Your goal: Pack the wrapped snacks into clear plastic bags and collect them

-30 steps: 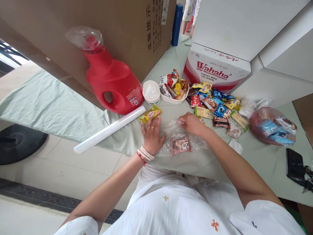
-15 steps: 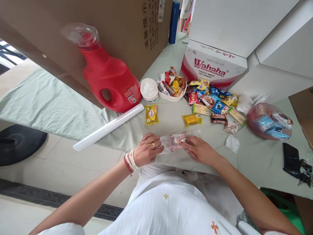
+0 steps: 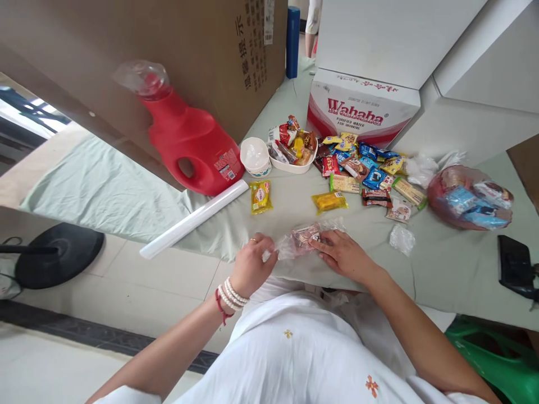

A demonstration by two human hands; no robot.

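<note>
A pink snack packet [image 3: 305, 238] lies inside a clear plastic bag [image 3: 286, 247] near the table's front edge. My left hand [image 3: 255, 262], with a ring and beaded bracelets, is closed on the bag's left end. From the right, my right hand [image 3: 343, 253] holds the packet and bag against the table, its thumb and fingers on their right part. Just beyond are two yellow snack packets, one on the left [image 3: 261, 197] and one nearer the middle [image 3: 329, 202]. To the right of my right hand sits a crumpled clear plastic piece [image 3: 402, 240].
Behind are white bowls [image 3: 255, 157], a snack-filled container [image 3: 295, 166] and a pile of wrapped snacks [image 3: 362, 166]. A red jug [image 3: 197, 143] and a white roll [image 3: 193, 220] lie left. A red bag of snacks [image 3: 469, 197] and a black phone [image 3: 514, 266] are right.
My left hand has turned slightly and drawn the bag's left end a little downward. My right hand stays on the packet. The camera view has shifted a little.
</note>
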